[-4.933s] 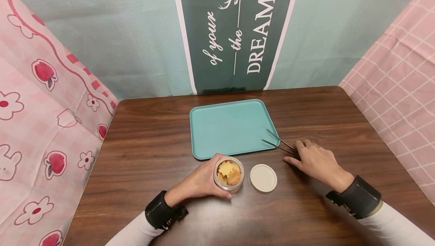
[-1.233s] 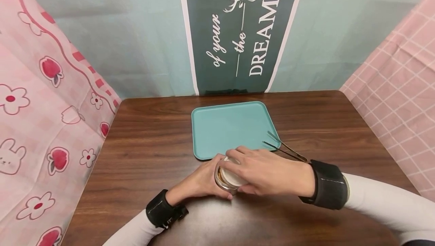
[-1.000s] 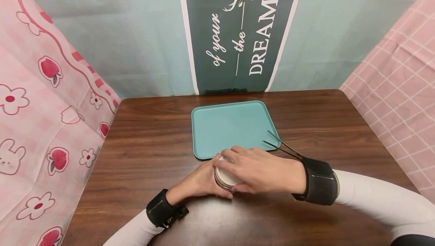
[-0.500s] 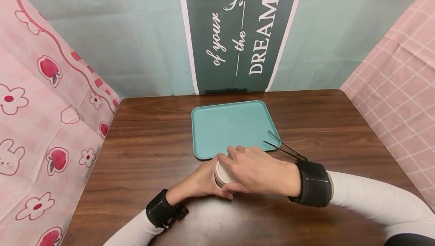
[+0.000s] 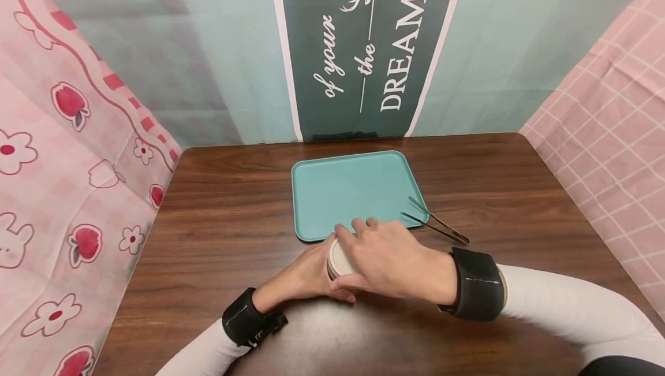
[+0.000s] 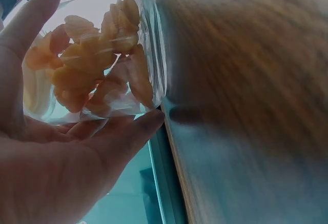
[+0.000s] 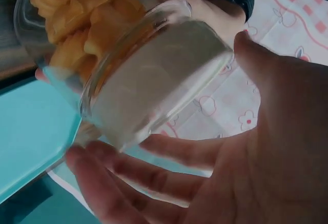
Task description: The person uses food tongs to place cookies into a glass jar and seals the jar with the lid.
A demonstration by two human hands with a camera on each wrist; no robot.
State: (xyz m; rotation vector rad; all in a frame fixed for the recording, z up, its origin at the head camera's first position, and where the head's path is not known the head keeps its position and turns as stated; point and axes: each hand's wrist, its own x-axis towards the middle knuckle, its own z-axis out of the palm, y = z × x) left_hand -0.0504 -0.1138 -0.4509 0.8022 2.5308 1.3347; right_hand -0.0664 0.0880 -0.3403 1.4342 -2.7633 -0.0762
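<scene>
A small glass jar of orange cookies stands on the dark wooden table, just in front of a teal tray. My left hand grips the jar's side from the left. My right hand lies over the top, fingers curled round the white lid that sits on the jar's mouth. In the right wrist view the lid covers the mouth, with my fingers round its rim. Most of the jar is hidden by both hands in the head view.
Metal tongs lie on the table at the tray's near right corner, their tips over its rim. A dark banner hangs on the back wall. Pink patterned cloths close in the table on the left and right.
The lid, which lay on the table beside the open jar, is now on the jar under my right hand. Over the last second that hand has turned on the lid. The left hand has stayed put.
</scene>
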